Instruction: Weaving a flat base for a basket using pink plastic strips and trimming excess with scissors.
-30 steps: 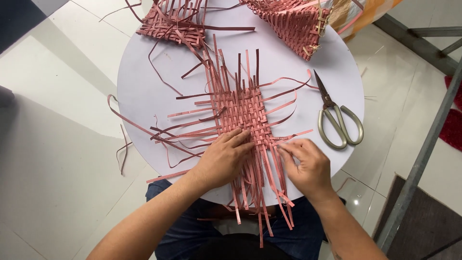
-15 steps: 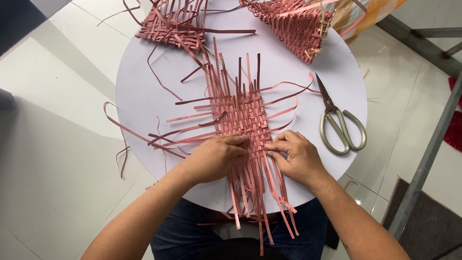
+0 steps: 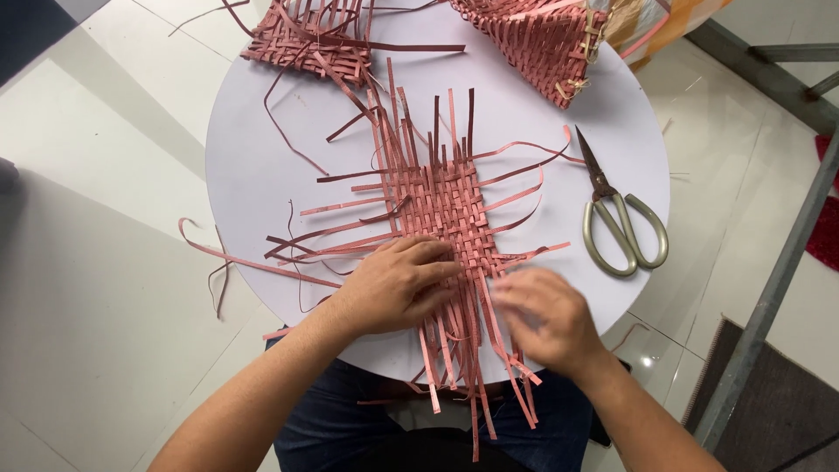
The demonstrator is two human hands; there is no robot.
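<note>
Pressing left hand (image 3: 398, 284) on woven mat (image 3: 450, 210)

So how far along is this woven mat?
Done: a tight woven patch in the middle of the round table. In hand: left hand flat on its near edge, right hand blurred over loose strips. Left: long unwoven ends on every side.
</note>
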